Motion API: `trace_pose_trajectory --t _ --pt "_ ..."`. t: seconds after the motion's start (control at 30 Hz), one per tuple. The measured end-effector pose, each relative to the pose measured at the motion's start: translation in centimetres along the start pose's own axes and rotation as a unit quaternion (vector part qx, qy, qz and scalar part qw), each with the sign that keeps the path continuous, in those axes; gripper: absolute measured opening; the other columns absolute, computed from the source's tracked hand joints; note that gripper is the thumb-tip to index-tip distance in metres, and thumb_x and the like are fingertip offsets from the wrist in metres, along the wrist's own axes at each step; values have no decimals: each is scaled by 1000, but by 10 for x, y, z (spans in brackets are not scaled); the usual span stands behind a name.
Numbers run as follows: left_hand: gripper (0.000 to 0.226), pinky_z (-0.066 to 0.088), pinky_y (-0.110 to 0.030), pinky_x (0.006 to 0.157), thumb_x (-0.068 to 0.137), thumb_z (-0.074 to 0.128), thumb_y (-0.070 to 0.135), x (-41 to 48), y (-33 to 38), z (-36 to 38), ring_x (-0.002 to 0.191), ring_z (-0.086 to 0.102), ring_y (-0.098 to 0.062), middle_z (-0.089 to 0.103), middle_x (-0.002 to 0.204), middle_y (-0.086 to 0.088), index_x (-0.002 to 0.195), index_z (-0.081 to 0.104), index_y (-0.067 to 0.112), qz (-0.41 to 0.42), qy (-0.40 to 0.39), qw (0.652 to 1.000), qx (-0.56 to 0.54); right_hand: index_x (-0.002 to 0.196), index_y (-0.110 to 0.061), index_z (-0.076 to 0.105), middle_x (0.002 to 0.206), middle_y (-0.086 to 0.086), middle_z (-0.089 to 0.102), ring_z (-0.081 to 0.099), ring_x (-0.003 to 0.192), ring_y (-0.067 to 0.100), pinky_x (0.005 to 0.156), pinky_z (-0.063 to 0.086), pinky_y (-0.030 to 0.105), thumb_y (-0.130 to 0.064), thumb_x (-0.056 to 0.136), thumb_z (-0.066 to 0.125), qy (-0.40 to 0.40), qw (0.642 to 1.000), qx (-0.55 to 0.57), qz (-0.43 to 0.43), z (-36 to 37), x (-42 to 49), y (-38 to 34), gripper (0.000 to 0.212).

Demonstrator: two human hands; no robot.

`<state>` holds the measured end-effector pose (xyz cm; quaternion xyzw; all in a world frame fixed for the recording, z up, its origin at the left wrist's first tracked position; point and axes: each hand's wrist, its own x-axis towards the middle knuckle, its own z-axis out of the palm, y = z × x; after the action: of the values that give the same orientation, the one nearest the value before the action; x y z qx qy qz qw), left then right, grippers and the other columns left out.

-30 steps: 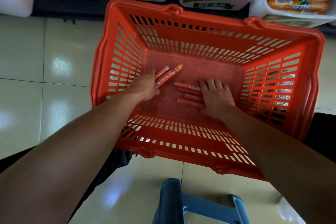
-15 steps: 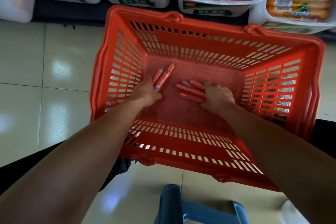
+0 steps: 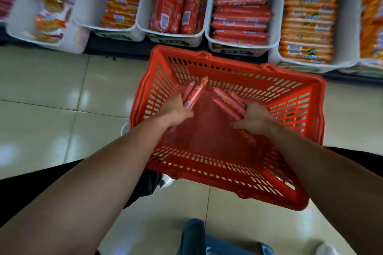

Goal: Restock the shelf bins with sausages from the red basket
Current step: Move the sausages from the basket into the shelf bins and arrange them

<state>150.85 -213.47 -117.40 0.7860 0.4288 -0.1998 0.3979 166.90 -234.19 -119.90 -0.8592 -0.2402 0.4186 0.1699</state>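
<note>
- Red plastic basket stands on the tiled floor. Its far rim lies just in front of the shelf bins and its near rim is toward the person. Slotted walls close all four sides and the top is open.
- Floor stretches wide to the left of the basket. A blue stool shows at the bottom edge, near the basket's near rim.
- Left hand curls round the left bunch of sausages, whose free ends point toward the far wall.
- Right hand curls round the right bunch, which slants up and to the left.
- Both bunches are inside the basket walls, apart from each other, with a gap between their tips.
- Behind the far rim stand the fat-sausage bin and the thin-sausage bin. The orange-pack bin is to the right. All three are white.
- Green labels run along the bin fronts, and the wrappers carry white stickers and barcodes. The writing is too blurred to read.
- Half a second ago the right hand lay over sausages on the basket bottom; now it holds them lifted and tilted.
- Left hand has risen too, its bunch closer to the far wall.
- View has swung upward, so the bins' contents show in full and the basket looks smaller in the picture.
</note>
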Motion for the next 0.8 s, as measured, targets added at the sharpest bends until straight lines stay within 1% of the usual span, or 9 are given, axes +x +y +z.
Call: trace_pose_trajectory --t 0.13,0.23,0.33,0.37,0.43,0.5,0.6,0.7,0.8 --pt "46 45 -28 61 76 76 23 -47 34 -39 78 61 -19 66 100 -7 117 55 16 36 22 999 -2 82 -23 56 75 -6 61 61 71 17 66 40 26 -37 63 86 26 999 -14 -28 -50 -39 -39 39" --pt "41 50 -27 60 76 76 20 -83 64 -72 71 63 -17 66 87 -2 111 55 16 71 45 996 -9 83 -25 56 75 -10 62 61 68 11 64 41 25 -37 62 88 55 996 -11 -69 -94 -74 -70 40" --pt "43 53 -28 71 74 79 23 -112 90 -107 78 67 -17 71 94 -1 110 57 19 105 73 992 -19 87 -26 59 75 -13 64 58 63 -3 55 40 16 -35 62 91 76 991 4 -114 -139 -111 -93 42" --pt "43 54 -29 73 73 79 23 -120 98 -118 79 69 -17 73 94 0 111 58 20 117 79 990 -25 87 -25 60 75 -13 65 60 63 -2 54 40 14 -35 62 92 82 989 5 -126 -153 -122 -99 42" --pt "44 59 -37 72 75 78 22 -134 112 -139 74 72 -20 75 83 -1 114 58 21 138 70 987 -48 88 -23 63 76 -8 70 66 67 6 58 46 19 -36 60 93 94 986 5 -139 -178 -140 -108 43" --pt "44 59 -46 68 78 77 20 -144 120 -154 70 73 -26 75 75 -5 116 55 20 157 56 983 -76 91 -22 65 79 -4 73 70 71 13 64 54 28 -33 61 94 91 987 20 -133 -197 -153 -112 43" --pt "41 59 -46 69 81 77 15 -148 126 -157 67 73 -24 75 74 -9 115 55 17 162 47 978 -122 96 -18 69 84 2 76 73 77 18 77 60 39 -26 62 94 87 986 60 -132 -209 -155 -107 43" --pt "36 57 -35 63 80 76 9 -135 132 -152 64 72 -20 74 74 -10 111 57 13 148 40 978 -141 92 -19 69 82 1 75 72 74 18 70 58 35 -31 60 94 113 988 60 -85 -206 -138 -106 42" --pt "33 54 -33 64 78 76 11 -113 141 -154 67 73 -24 74 73 -12 106 59 11 139 43 979 -145 91 -19 69 84 0 75 71 76 19 74 58 37 -40 54 93 120 990 40 -56 -204 -104 -109 49"
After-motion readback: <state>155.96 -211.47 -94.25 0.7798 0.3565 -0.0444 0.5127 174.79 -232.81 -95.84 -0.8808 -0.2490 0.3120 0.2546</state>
